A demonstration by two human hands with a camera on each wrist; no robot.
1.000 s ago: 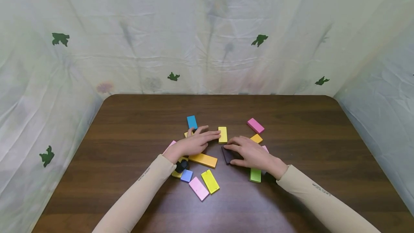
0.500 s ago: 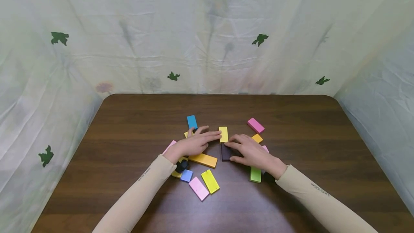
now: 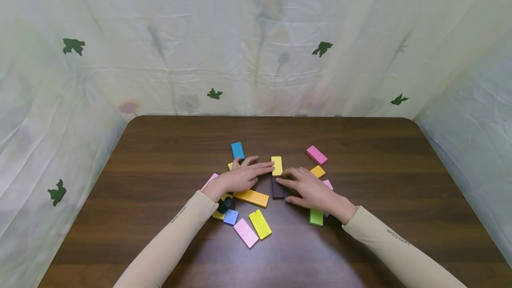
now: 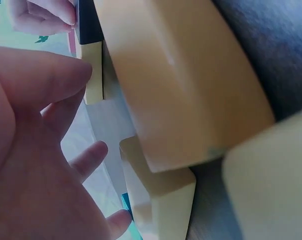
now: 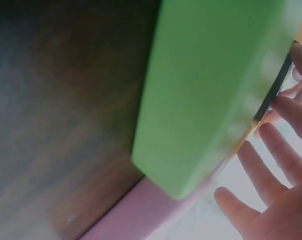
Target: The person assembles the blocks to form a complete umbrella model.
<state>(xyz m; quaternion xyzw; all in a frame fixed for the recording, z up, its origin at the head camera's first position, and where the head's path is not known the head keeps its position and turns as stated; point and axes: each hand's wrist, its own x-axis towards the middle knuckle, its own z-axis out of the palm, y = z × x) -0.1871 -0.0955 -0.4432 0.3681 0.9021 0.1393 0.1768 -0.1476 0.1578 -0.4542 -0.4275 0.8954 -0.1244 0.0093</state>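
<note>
A yellow block [image 3: 277, 166] and a black block [image 3: 277, 189] lie end to end in a straight line on the table. My left hand [image 3: 242, 178] reaches over other blocks, its extended index fingertip at the yellow block's left side; the left wrist view shows that yellow block [image 4: 95, 75] by the fingertips. On the other side, my right hand [image 3: 310, 188] has its index fingertip at the black block's right edge, with the thumb just beside it. The right wrist view has the black block [image 5: 275, 90] partly hidden behind the fingers.
An orange block [image 3: 252, 198], a bright yellow block [image 3: 260, 224], a pale pink block [image 3: 246, 233] and a small blue block [image 3: 230, 217] lie nearer. Farther back are a blue block [image 3: 237, 150] and a pink block [image 3: 316, 155]. A green block [image 3: 316, 217] sits below my right hand.
The black block has turned from slanted to straight and moved slightly left and back, up against the yellow block. My right thumb has come away from it. The left hand stays put.
</note>
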